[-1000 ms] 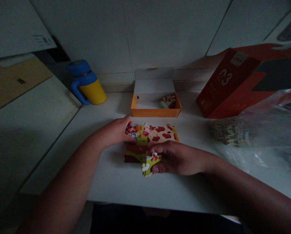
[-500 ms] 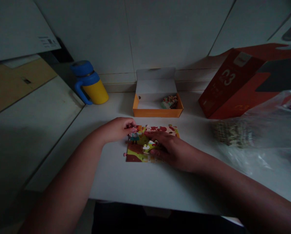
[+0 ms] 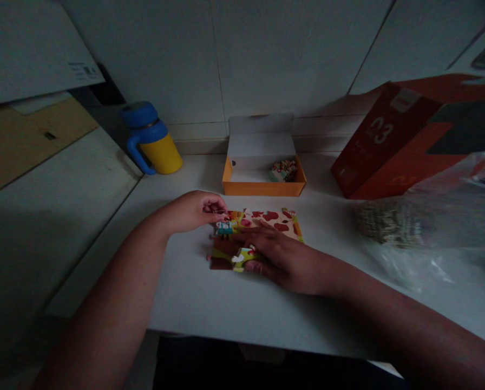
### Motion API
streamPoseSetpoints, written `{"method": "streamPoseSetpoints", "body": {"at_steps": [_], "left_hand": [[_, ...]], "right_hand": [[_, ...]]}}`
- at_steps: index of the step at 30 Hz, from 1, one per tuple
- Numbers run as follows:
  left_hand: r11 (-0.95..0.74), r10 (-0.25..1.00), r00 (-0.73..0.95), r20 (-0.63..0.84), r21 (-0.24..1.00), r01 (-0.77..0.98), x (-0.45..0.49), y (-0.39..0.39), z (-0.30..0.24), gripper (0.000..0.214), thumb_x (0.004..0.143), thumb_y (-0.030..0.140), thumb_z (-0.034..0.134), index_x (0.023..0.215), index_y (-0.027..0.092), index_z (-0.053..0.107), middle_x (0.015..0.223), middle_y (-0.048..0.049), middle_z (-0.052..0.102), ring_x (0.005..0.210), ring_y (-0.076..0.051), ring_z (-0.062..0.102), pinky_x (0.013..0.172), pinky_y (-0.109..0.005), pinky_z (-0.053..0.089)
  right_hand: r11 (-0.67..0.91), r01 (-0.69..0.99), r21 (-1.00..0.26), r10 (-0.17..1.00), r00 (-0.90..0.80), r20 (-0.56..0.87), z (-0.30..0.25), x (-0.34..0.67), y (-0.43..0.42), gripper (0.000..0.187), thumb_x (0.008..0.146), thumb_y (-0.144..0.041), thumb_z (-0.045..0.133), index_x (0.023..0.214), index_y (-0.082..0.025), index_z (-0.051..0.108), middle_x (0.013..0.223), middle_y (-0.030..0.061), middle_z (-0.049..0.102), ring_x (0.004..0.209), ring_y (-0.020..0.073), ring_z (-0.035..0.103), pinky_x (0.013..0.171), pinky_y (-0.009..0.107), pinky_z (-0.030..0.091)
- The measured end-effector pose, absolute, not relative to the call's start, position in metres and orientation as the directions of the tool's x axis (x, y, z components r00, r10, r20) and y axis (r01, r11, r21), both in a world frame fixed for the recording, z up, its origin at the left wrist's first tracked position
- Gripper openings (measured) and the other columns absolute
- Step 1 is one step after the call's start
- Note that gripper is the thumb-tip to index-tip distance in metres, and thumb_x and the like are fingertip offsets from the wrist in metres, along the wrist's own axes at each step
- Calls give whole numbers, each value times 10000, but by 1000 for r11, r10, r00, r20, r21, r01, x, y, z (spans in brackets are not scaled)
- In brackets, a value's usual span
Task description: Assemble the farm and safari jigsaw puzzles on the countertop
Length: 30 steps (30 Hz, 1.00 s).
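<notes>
A partly joined jigsaw puzzle [image 3: 270,221] with red, yellow and brown patches lies on the white table [image 3: 210,303]. My left hand [image 3: 194,208] rests at the puzzle's upper left corner, fingers curled and pressing on its edge. My right hand [image 3: 281,254] lies flat over the puzzle's lower middle, fingers stretched out, pressing a green and white puzzle piece [image 3: 244,254] down near the bottom edge.
An open orange box [image 3: 262,188] with several loose pieces [image 3: 283,169] stands behind the puzzle. A yellow and blue mug [image 3: 151,140] lies at the back left. A red carton [image 3: 392,146] and a clear plastic bag [image 3: 433,222] fill the right side. The table's front edge is close to me.
My right hand carried the green piece from just off the puzzle's lower edge onto the puzzle and now presses it flat. My left hand shifted slightly up along the left corner.
</notes>
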<state>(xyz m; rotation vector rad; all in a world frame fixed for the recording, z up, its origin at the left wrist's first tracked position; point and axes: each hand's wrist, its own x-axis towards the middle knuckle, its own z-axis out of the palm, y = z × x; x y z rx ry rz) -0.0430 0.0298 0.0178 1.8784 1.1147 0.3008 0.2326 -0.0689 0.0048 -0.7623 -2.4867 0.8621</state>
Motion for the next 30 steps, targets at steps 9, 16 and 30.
{"method": "streamPoseSetpoints", "body": {"at_steps": [9,16,30], "left_hand": [[-210,813,561,-159,817,536,-36,23,32,245,901,387,681,1071,217,731,1048,-56,794,900,-186,725,774,-301,569],[-234,832,554,-41,879,416,-8,12,16,236,927,246,638,1148,218,718,1166,-75,777,1023,-203,739,878,-347,599],[-269,821,569,47,911,312,17,10,-14,309,896,66,592,1149,197,712,1193,-78,765,1117,-188,713,1043,-397,566]], "right_hand": [[664,358,-657,612,-765,202,3,232,-70,510,1056,-342,579,1541,-210,493,1496,171,610,1447,304,510,1249,566,323],[478,537,-695,851,-479,214,6,239,-59,190,1050,-355,537,1130,-191,590,1049,106,699,923,232,657,813,350,507],[395,719,-571,916,-264,302,1,251,-44,238,931,-149,659,1164,-193,667,1145,93,639,945,216,657,856,314,503]]}}
